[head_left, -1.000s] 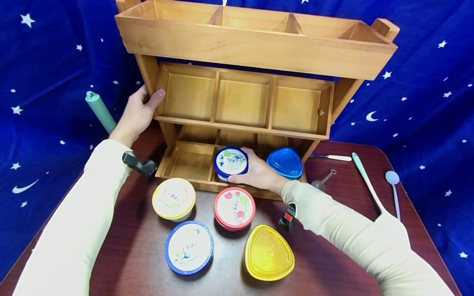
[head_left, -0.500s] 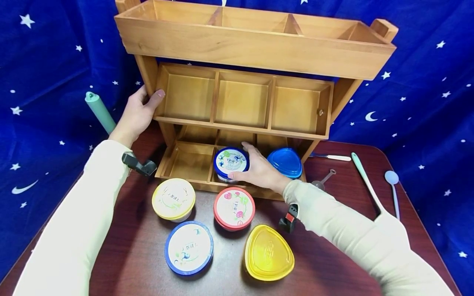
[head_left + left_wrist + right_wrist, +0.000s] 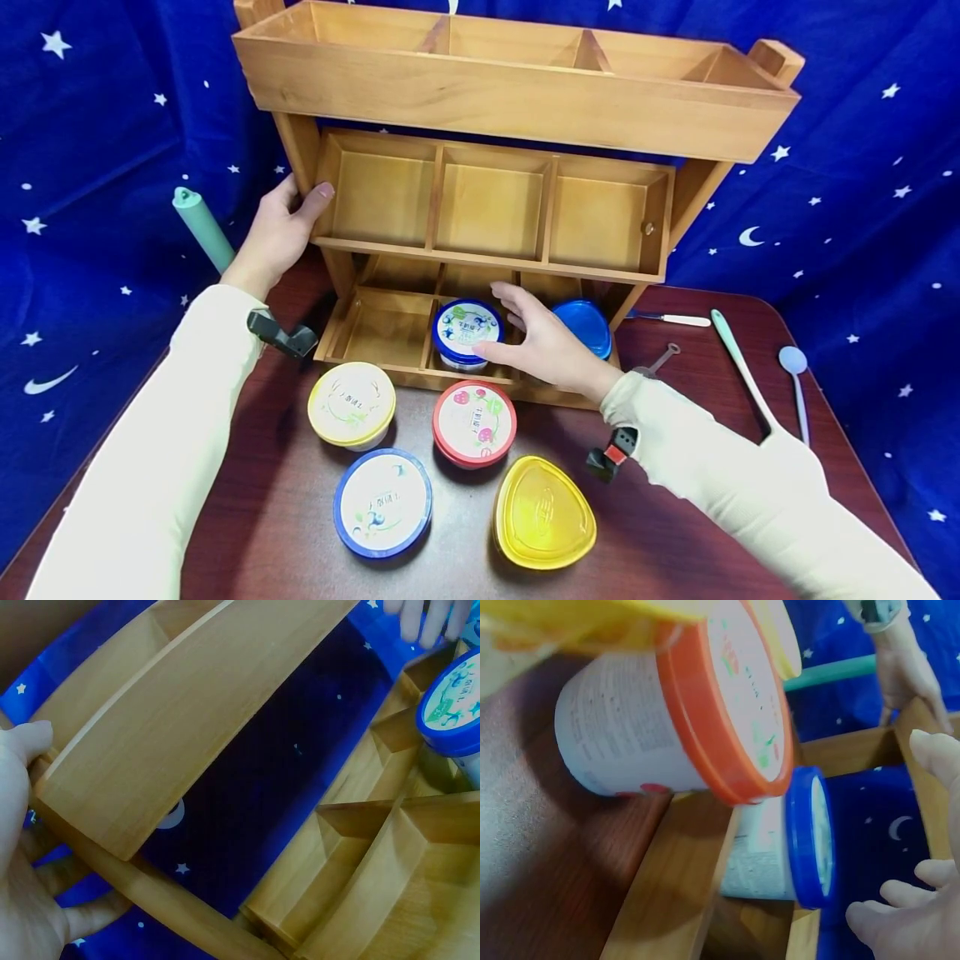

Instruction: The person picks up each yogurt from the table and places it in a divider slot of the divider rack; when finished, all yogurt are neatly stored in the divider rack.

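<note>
A white tub with a dark blue lid (image 3: 468, 327) stands in the middle compartment of the bottom tier of a wooden rack (image 3: 517, 100). Just right of it, my right hand (image 3: 555, 346) is spread, thumb tip near the lid; the right wrist view shows a gap between its fingers (image 3: 877, 919) and the tub. My left hand (image 3: 272, 233) grips the left end of the rack's middle tier, thumb over the edge, other fingers behind. Partly covered by the right hand, a blue triangular-lidded container (image 3: 588, 327) sits in the bottom right compartment.
On the table in front are a yellow-lidded tub (image 3: 352, 406), a red-lidded tub (image 3: 475, 423), another blue-lidded tub (image 3: 383, 503) and a yellow triangular container (image 3: 545, 514). Several long-handled utensils, including a pale-green-handled one (image 3: 738, 358), lie at right. A green cylinder (image 3: 204, 229) stands at left.
My right hand has let go of the blue-lidded tub, opened its fingers and drawn away to the right. The tub stays in its compartment; my left hand keeps its place.
</note>
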`<state>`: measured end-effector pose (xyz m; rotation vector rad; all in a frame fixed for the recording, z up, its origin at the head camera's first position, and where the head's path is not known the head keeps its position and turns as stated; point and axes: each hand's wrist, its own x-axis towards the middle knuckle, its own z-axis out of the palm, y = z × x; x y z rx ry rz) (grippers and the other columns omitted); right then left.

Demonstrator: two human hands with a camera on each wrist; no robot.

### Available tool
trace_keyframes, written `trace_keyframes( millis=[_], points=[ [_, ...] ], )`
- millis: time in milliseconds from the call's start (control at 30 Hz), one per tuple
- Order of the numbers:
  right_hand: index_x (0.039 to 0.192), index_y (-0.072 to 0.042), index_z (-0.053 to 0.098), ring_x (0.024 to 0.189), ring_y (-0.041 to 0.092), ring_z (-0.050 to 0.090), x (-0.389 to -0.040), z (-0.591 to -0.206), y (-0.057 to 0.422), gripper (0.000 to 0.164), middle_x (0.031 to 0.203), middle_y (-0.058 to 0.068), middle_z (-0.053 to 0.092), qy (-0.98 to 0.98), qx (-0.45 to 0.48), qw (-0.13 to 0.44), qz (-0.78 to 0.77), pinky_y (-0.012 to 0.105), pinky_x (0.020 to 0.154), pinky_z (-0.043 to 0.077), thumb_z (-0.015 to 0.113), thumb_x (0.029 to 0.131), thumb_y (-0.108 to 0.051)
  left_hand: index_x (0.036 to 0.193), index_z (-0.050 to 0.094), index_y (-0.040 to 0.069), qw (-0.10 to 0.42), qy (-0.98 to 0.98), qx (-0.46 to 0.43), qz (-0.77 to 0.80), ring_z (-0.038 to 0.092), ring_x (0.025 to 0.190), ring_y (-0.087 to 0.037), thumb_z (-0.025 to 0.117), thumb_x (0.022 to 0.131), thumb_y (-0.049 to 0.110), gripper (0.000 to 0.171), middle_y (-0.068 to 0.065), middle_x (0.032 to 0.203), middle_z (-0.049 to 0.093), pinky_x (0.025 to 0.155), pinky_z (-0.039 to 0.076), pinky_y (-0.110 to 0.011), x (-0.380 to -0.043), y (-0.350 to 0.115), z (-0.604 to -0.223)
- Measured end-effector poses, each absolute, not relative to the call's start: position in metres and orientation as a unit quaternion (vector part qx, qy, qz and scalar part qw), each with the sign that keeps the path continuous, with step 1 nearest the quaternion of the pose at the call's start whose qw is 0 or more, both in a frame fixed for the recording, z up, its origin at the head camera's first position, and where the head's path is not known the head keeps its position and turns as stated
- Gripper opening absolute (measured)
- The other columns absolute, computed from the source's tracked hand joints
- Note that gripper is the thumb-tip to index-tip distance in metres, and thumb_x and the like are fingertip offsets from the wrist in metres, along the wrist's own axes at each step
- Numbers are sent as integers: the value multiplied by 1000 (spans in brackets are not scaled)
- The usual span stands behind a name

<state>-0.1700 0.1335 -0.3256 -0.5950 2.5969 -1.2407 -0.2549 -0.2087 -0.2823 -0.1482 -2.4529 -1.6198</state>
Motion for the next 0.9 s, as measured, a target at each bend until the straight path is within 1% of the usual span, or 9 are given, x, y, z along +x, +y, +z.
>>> trace_keyframes(
  millis=[233, 400, 567, 633, 767, 867, 900],
  points=[
    [151, -12, 31, 142, 22, 39, -151, -312, 148, 81, 153, 6, 40, 857, -225, 86, -455, 41, 117, 33, 77, 87, -28, 146, 45, 15, 100, -830, -52, -547, 53, 115, -14, 48, 102, 44, 53, -13, 136, 54, 104, 41, -33, -255, -209, -282],
    [152, -16, 31, 143, 23, 38, -141, -305, 162, 78, 153, 5, 40, 846, -223, 91, -475, 43, 117, 33, 75, 89, -23, 146, 45, 14, 99, -829, -51, -548, 53, 116, -14, 49, 102, 44, 53, -13, 136, 54, 105, 41, -33, -256, -209, -282],
    [151, -16, 32, 142, 24, 39, -131, -303, 175, 75, 151, 6, 41, 842, -214, 90, -487, 43, 116, 33, 74, 89, -20, 147, 44, 15, 97, -830, -50, -547, 53, 117, -15, 48, 102, 44, 54, -14, 138, 53, 105, 41, -34, -256, -210, -282],
    [151, -17, 32, 140, 25, 41, -127, -303, 180, 74, 151, 6, 41, 842, -213, 88, -488, 41, 115, 34, 74, 90, -20, 147, 44, 16, 96, -829, -51, -549, 53, 117, -15, 48, 102, 44, 54, -13, 138, 53, 106, 40, -34, -256, -210, -283],
    [151, -16, 32, 138, 31, 43, -117, -303, 187, 74, 149, 7, 43, 838, -223, 83, -491, 36, 112, 36, 73, 90, -16, 147, 45, 15, 96, -829, -51, -548, 52, 117, -14, 49, 102, 44, 53, -13, 138, 53, 105, 40, -33, -256, -210, -283],
    [150, -15, 33, 137, 33, 45, -109, -303, 193, 73, 148, 9, 44, 832, -230, 81, -499, 29, 111, 38, 73, 90, -12, 146, 45, 15, 98, -831, -52, -545, 52, 116, -14, 49, 102, 44, 53, -13, 137, 53, 105, 40, -33, -256, -210, -283],
    [150, -16, 33, 136, 31, 46, -106, -303, 194, 74, 148, 10, 44, 831, -232, 81, -499, 26, 110, 39, 73, 89, -11, 146, 46, 15, 98, -830, -53, -546, 52, 116, -14, 48, 102, 44, 53, -13, 136, 54, 104, 40, -33, -256, -210, -283]
  ],
)
